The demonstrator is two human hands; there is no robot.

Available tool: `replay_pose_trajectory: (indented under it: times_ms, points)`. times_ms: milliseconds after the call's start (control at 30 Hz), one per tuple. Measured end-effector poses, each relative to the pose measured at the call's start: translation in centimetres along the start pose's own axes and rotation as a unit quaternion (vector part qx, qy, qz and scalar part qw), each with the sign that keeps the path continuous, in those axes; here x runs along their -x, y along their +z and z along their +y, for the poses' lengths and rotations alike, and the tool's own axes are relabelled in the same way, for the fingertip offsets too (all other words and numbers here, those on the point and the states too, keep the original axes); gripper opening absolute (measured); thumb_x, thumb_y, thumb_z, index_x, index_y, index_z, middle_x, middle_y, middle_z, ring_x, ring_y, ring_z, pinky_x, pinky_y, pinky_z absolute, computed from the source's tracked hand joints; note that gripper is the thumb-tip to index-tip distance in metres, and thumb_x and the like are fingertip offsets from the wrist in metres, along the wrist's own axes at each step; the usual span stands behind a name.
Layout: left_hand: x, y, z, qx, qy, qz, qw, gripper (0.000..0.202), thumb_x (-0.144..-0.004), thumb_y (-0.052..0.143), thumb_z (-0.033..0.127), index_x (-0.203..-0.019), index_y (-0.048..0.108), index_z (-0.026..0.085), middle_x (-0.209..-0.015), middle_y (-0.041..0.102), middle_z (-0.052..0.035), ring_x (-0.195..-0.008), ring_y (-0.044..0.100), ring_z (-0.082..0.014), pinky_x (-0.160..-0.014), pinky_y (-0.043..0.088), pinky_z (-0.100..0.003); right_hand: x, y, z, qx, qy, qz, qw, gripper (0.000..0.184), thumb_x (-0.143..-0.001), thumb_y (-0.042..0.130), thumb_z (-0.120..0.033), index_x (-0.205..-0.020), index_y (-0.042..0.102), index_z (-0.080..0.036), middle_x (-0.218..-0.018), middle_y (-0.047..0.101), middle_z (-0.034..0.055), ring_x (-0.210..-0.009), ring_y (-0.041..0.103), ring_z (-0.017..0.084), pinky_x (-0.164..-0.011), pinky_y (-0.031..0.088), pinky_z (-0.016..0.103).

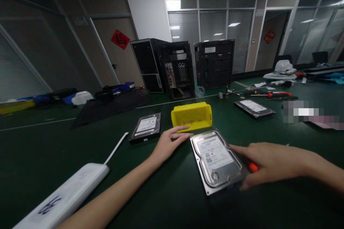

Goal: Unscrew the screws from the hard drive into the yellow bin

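Note:
A silver hard drive [216, 159] lies label-up on the green table [172, 200] in front of me. My left hand [169, 142] rests just left of its top corner, fingers stretched toward the front of a yellow plastic box [192, 115]. My right hand [264, 164] lies at the drive's right edge, fingers curled round an orange-tipped tool handle [253, 167] while its fingertips touch the drive. How much of the tool there is stays hidden under the hand.
Two more hard drives lie on the table, one left of the box [146, 127] and one at the right [254, 108]. Open computer cases [177, 67] stand behind. A white power strip [67, 195] lies at the lower left. Screwdrivers and small parts [268, 94] are scattered at the far right.

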State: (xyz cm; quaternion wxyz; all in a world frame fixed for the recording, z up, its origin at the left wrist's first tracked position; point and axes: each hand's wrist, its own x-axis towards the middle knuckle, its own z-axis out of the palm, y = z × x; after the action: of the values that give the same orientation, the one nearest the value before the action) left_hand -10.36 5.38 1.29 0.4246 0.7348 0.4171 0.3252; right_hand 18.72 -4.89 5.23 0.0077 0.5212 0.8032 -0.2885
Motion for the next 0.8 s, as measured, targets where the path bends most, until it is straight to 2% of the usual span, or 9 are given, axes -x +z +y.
replay_pose_trajectory:
  times_ms: [233, 367, 467, 533, 600, 667, 700, 767, 800]
  points:
    - [-0.2, 0.4, 0.0, 0.011, -0.030, 0.027, 0.999, 0.042, -0.076, 0.062, 0.036, -0.112, 0.059, 0.014, -0.101, 0.070, -0.0092, -0.101, 0.062, -0.0230, -0.094, 0.044, -0.038, 0.1, 0.0, 0.0, -0.005, -0.002, 0.003, 1.000, 0.093, -0.061, 0.057, -0.069, -0.140, 0.028, -0.030, -0.101, 0.060, 0.0101, -0.089, 0.056, 0.027, -0.075, 0.043, 0.039]
    - [-0.1, 0.5, -0.2, 0.023, -0.019, 0.026, 0.999, 0.041, -0.077, 0.061, 0.036, -0.112, 0.059, 0.015, -0.101, 0.069, -0.0094, -0.100, 0.063, -0.0230, -0.094, 0.044, -0.040, 0.2, 0.0, -0.1, -0.007, -0.001, -0.002, 1.000, 0.093, -0.061, 0.058, -0.068, -0.140, 0.028, -0.030, -0.100, 0.060, 0.0096, -0.089, 0.056, 0.027, -0.075, 0.043, 0.040]
    - [0.0, 0.6, -0.2, 0.031, -0.015, 0.025, 0.999, 0.040, -0.079, 0.059, 0.036, -0.113, 0.058, 0.014, -0.101, 0.069, -0.0098, -0.098, 0.064, -0.0221, -0.093, 0.044, -0.040, 0.5, -0.7, 0.4, -0.018, -0.006, -0.009, 1.000, 0.095, -0.060, 0.063, -0.063, -0.141, 0.028, -0.028, -0.107, 0.058, 0.0097, -0.094, 0.055, 0.027, -0.078, 0.043, 0.039]
    - [0.0, 0.6, -0.1, 0.041, -0.017, 0.021, 0.999, 0.039, -0.080, 0.058, 0.035, -0.113, 0.057, 0.014, -0.102, 0.069, -0.0101, -0.096, 0.064, -0.0214, -0.093, 0.044, -0.039, 0.6, -2.0, 0.8, -0.046, -0.023, 0.010, 0.999, 0.091, -0.060, 0.067, -0.057, -0.139, 0.033, -0.026, -0.113, 0.055, 0.0090, -0.097, 0.054, 0.025, -0.080, 0.042, 0.036]
    - [0.0, 0.7, -0.1, 0.050, -0.016, 0.018, 0.998, 0.038, -0.080, 0.058, 0.034, -0.112, 0.057, 0.013, -0.101, 0.069, -0.0101, -0.096, 0.065, -0.0210, -0.093, 0.045, -0.038, 0.2, -3.8, 0.9, -0.087, -0.042, 0.096, 0.991, 0.069, -0.068, 0.064, -0.053, -0.128, 0.048, -0.024, -0.108, 0.055, 0.0068, -0.091, 0.055, 0.020, -0.075, 0.043, 0.031]
    - [-0.1, 0.7, 0.0, 0.055, -0.009, 0.015, 0.998, 0.036, -0.081, 0.057, 0.033, -0.110, 0.058, 0.013, -0.102, 0.069, -0.0097, -0.097, 0.064, -0.0205, -0.094, 0.044, -0.037, -0.8, -6.0, 0.2, -0.171, -0.074, 0.179, 0.966, 0.042, -0.076, 0.055, -0.051, -0.104, 0.059, -0.019, -0.082, 0.056, 0.0028, -0.063, 0.051, 0.011, -0.055, 0.040, 0.024]
    - [-0.1, 0.7, 0.0, 0.055, -0.004, 0.012, 0.998, 0.034, -0.081, 0.057, 0.033, -0.109, 0.058, 0.013, -0.103, 0.069, -0.0095, -0.099, 0.063, -0.0203, -0.094, 0.044, -0.037, -1.6, -7.1, -0.5, -0.246, -0.109, 0.218, 0.938, 0.035, -0.079, 0.052, -0.050, -0.093, 0.057, -0.018, -0.066, 0.050, -0.0009, -0.051, 0.043, 0.008, -0.046, 0.034, 0.021]
    - [-0.1, 0.6, 0.0, 0.049, 0.004, 0.006, 0.999, 0.031, -0.083, 0.054, 0.032, -0.106, 0.060, 0.013, -0.105, 0.068, -0.0092, -0.102, 0.062, -0.0200, -0.095, 0.042, -0.037, -3.5, -9.0, -2.4, -0.389, -0.213, 0.279, 0.852, 0.029, -0.082, 0.050, -0.047, -0.075, 0.047, -0.019, -0.058, 0.041, -0.0043, -0.045, 0.038, 0.006, -0.042, 0.029, 0.020]
    - [0.0, 0.6, 0.0, 0.044, 0.006, 0.002, 0.999, 0.030, -0.084, 0.053, 0.033, -0.106, 0.060, 0.014, -0.106, 0.068, -0.0091, -0.102, 0.061, -0.0201, -0.096, 0.042, -0.037, -4.6, -9.8, -3.5, -0.439, -0.253, 0.295, 0.810, 0.028, -0.082, 0.049, -0.046, -0.073, 0.044, -0.019, -0.059, 0.040, -0.0045, -0.046, 0.038, 0.006, -0.043, 0.029, 0.020]
